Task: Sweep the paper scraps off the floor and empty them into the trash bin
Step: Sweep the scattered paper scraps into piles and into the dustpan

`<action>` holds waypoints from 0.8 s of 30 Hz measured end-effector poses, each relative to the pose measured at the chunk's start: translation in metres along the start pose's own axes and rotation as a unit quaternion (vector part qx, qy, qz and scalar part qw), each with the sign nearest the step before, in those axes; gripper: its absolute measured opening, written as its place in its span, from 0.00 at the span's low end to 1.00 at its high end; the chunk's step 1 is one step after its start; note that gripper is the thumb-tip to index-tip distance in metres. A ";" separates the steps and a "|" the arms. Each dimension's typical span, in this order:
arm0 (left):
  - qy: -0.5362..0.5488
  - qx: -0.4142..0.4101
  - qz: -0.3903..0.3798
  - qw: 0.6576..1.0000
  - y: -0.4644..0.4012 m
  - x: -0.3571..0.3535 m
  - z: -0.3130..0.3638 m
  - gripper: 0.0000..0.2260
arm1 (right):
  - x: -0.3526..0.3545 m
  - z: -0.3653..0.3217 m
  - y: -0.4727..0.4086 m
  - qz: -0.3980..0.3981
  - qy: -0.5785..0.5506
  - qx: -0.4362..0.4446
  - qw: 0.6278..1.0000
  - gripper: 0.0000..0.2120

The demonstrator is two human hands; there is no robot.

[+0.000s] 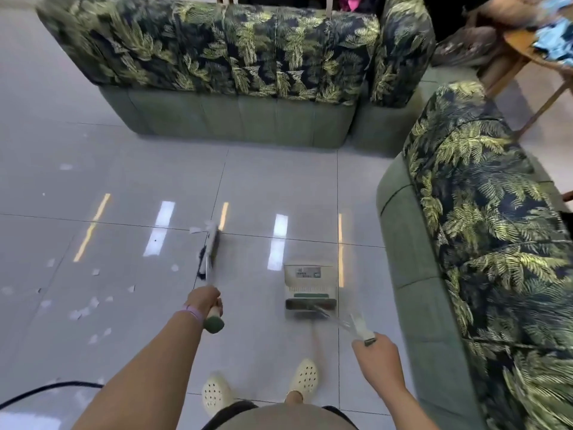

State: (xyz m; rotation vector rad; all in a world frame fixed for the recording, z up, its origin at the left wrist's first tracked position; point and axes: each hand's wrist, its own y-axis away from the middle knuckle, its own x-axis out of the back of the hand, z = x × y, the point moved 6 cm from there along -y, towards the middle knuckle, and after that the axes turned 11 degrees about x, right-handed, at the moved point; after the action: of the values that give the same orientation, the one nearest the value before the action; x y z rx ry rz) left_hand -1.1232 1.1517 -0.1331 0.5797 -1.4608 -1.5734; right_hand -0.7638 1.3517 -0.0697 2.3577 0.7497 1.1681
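Scraps [82,311] dot grey tiles [130,181] by sofas [217,57]; left fingers [203,301] grip broom [212,252], right fingers [376,352] grip dustpan [310,287].

White paper scraps [81,311] lie scattered over the grey floor [124,181] left of the broom [211,252], whose dark bristles tilt above the tiles. The cream dustpan [310,287] sits upright just right of the broom.
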 end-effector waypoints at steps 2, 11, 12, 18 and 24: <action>0.008 -0.020 0.023 1.000 0.002 0.004 0.006 0.09 | -0.002 -0.006 -0.005 -0.002 -0.008 0.008 1.000 0.11; 0.093 -0.029 -0.058 0.994 0.042 0.022 0.046 0.04 | -0.034 -0.053 -0.034 -0.039 -0.018 0.055 0.998 0.12; 0.090 -0.020 -0.075 0.993 0.044 0.024 0.049 0.04 | -0.039 -0.060 -0.037 -0.041 -0.014 0.058 0.997 0.12; 0.056 0.022 -0.152 0.987 0.032 0.019 0.083 0.03 | -0.063 -0.104 -0.061 -0.010 0.009 0.055 0.998 0.11; 0.137 0.091 -0.228 0.960 -0.006 0.046 0.142 0.04 | -0.100 -0.163 -0.069 0.010 0.040 0.049 0.998 0.09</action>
State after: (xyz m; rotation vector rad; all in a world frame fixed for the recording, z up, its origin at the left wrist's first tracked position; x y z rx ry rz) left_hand -1.2636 1.1896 -0.1010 1.2642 -1.3251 -1.6259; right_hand -0.9670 1.3616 -0.0757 2.4156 0.8302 1.2685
